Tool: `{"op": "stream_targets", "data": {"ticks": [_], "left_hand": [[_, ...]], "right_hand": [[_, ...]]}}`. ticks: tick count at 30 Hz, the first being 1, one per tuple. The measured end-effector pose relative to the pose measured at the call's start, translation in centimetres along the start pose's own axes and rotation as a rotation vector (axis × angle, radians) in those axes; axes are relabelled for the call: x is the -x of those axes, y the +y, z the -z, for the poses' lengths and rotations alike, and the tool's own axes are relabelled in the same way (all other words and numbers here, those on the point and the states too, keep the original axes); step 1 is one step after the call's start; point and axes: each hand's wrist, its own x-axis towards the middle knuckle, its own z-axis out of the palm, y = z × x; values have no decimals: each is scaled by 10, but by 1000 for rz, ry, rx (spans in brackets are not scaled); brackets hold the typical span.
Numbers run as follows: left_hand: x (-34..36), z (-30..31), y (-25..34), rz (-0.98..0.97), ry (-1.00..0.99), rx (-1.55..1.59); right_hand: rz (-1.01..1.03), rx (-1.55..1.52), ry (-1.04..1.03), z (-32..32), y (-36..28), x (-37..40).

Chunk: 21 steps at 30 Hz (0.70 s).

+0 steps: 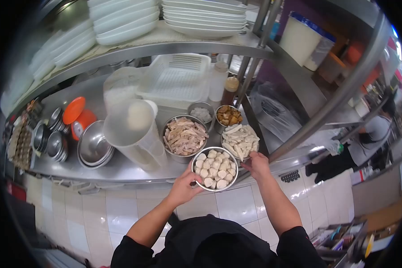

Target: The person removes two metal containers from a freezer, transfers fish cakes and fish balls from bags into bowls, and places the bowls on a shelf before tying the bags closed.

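My left hand (183,190) grips the left rim of a metal bowl of round pale slices (215,169), thumb over the edge. This bowl is at the counter's front edge. My right hand (257,166) is closed on the near right rim of a metal bowl of pale strips (240,141), just behind and right of the first; its fingertips are partly hidden. Left of these stands a larger bowl of pinkish meat strips (185,136). Farther back are a small bowl of browned chunks (229,115) and a small bowl of white pieces (200,112).
A tall translucent pitcher (140,138) stands left of the meat, beside stacked steel bowls (93,145) and an orange kitchen scale (80,123). Behind are a white basket (176,78) and bottles (219,80). A metal post (317,125) rises at right; another person (370,134) is beyond.
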Motion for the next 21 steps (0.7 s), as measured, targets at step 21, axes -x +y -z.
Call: {"op": "stream_targets", "data": {"ticks": [21], "left_hand": [[-48,-26,-21,98,286,-86]], "right_hand": [[104,-49,9,21,31,-31]]}}
